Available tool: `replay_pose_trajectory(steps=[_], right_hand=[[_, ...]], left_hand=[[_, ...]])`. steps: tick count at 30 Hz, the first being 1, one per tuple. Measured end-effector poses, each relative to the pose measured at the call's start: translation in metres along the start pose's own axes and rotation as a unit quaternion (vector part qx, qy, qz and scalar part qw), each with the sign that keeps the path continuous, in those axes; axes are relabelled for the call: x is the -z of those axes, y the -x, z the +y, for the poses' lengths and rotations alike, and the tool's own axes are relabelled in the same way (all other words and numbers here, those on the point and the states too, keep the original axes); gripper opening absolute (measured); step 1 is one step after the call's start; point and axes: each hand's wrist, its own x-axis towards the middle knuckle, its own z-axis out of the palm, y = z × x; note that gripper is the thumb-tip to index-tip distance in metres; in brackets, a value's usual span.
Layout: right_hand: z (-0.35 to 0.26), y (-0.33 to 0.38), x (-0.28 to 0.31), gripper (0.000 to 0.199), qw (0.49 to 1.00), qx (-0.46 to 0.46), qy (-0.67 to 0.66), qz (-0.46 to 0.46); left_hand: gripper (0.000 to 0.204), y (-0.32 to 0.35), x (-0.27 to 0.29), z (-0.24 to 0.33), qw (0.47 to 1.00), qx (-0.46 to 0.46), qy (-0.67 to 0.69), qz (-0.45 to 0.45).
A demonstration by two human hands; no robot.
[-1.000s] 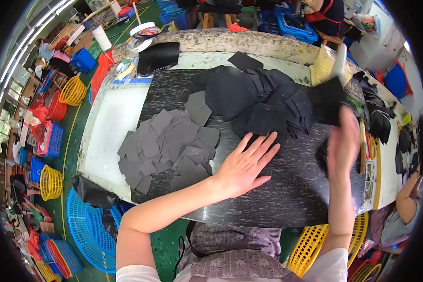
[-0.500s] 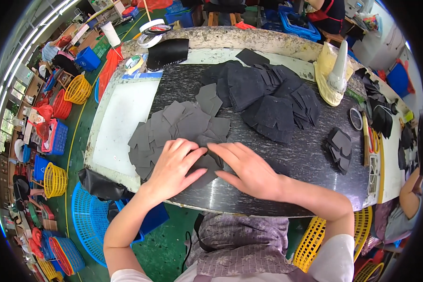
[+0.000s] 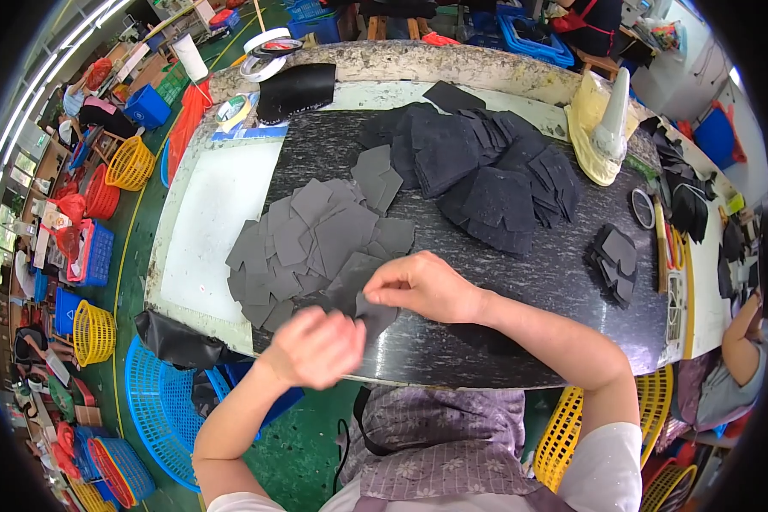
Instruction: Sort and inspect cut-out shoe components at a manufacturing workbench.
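Observation:
My right hand (image 3: 431,288) pinches the edge of a dark grey flat cut piece (image 3: 377,317) between thumb and forefinger at the near side of a loose pile. My left hand (image 3: 316,348) is beside it over the table's front edge; motion blurs its fingers, so I cannot tell if it holds anything. The pile of overlapping grey cut pieces (image 3: 294,239), angular in outline, spreads beyond both hands on the dark marbled tabletop (image 3: 520,286). Farther right lies a heap of black cut pieces (image 3: 448,154), fanned out in stacks.
A small stack of dark pieces (image 3: 614,264) lies at the right, near a tape ring (image 3: 642,208). A grey horn-shaped stand (image 3: 611,128) on yellow wrapping is at the far right. A white board (image 3: 218,218) covers the left. Tape rolls (image 3: 260,64) and a black sheet (image 3: 297,92) occupy the far left.
My left hand has moved off the grey pieces toward me. My right hand has shifted slightly left, its fingers now closed in a pinch on a grey piece.

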Motion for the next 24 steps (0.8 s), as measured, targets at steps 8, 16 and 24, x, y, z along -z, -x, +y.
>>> replay_pose_trajectory(steps=[8,16,24], right_hand=[[-0.022,0.006,-0.003,0.014,0.996,-0.045,0.073,0.038],[-0.012,0.077,-0.034,0.019,0.928,0.292,0.229,0.035],[-0.008,0.104,-0.03,0.021,0.954,0.246,0.172,0.019]], left_hand=[[0.008,-0.008,0.056,0.073,0.881,0.014,0.47,-0.055],[0.01,-0.002,-0.011,-0.001,0.733,0.463,0.495,-0.049],[0.011,-0.004,-0.013,0.005,0.632,0.505,0.585,-0.05]])
